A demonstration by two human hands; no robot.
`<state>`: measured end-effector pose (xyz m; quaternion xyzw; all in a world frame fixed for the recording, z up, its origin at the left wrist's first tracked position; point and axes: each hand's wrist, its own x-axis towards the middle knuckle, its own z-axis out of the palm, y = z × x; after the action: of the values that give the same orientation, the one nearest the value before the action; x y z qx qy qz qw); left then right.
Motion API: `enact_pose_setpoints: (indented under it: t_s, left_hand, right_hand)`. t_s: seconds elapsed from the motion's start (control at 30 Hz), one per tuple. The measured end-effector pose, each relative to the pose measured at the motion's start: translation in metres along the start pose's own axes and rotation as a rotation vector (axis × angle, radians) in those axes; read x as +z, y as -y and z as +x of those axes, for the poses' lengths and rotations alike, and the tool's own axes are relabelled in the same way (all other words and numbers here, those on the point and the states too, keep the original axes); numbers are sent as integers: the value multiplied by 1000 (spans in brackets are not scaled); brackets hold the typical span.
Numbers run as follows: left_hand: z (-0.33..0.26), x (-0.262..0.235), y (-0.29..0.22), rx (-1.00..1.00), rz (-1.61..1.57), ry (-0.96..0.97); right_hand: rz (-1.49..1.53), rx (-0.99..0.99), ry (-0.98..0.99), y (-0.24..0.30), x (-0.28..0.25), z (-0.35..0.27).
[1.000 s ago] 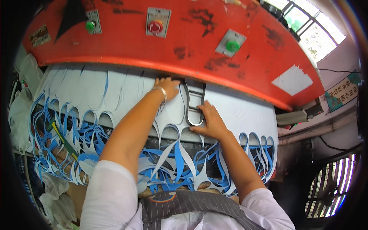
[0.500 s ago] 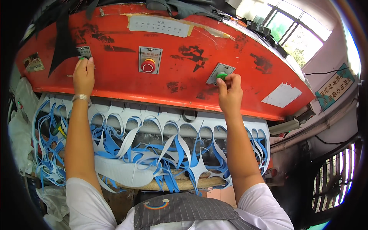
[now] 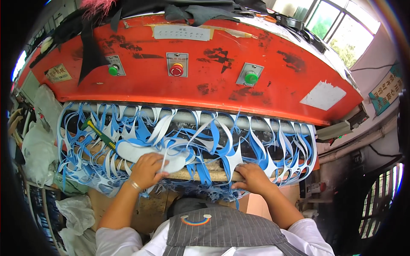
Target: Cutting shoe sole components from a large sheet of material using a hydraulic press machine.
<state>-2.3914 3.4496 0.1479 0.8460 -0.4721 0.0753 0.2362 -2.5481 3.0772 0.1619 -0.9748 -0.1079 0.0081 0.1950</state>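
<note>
My left hand [image 3: 148, 170] is over the near edge of a white insole-shaped piece [image 3: 136, 150], its thumb and fingers apart. A blurred white strip passes close to its fingertips. My right hand [image 3: 255, 179] rests at the near side of a cut-out sheet, white on one face and blue on the other, beside a pointed white piece of its web [image 3: 233, 161]. Its thumb and forefinger are spread, and I see nothing held in it. The looping scrap web [image 3: 294, 160] hangs across the work surface between the hands and the red machine [image 3: 205, 91].
Two green buttons [image 3: 251, 77] and a red stop button [image 3: 176, 69] sit on the machine front. A tool with a green and yellow handle [image 3: 102, 135] lies on the web at left. Under the pieces shows a tan board [image 3: 218, 175]. Plastic bags [image 3: 39, 149] hang at left.
Both hands have left the green buttons and come down toward me to the near side of the sheet. The cut web and insole piece now lie differently, and the view has shifted.
</note>
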Motion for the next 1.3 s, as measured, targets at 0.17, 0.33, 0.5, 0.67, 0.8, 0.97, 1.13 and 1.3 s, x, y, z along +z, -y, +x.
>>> enact_pose_setpoints:
  t_s: [0.17, 0.33, 0.5, 0.67, 0.8, 0.97, 1.13, 1.3]
  left_hand:
    - [28, 24, 0, -68, 3, 157]
    - [41, 48, -9, -205, -34, 216]
    - [63, 16, -47, -184, 91, 104]
    - [149, -6, -57, -371, -250, -344]
    - [206, 61, -42, -92, -127, -410]
    - [265, 160, -10, -345, 68, -113]
    - [243, 237, -16, -242, -34, -90]
    - [261, 232, -6, -155, -121, -70]
  right_hand:
    - [-120, 71, -170, 11, 42, -24]
    - [-69, 143, -258, 4, 47, -34]
    - [-37, 195, -223, -14, 33, -27]
    - [-47, 157, -76, -33, 5, 3]
    - [8, -14, 455, -32, -46, 34]
    - [129, 114, -108, -87, -69, 138]
    - [123, -167, -202, -184, 37, 162]
    - [324, -297, -110, -215, 28, 186]
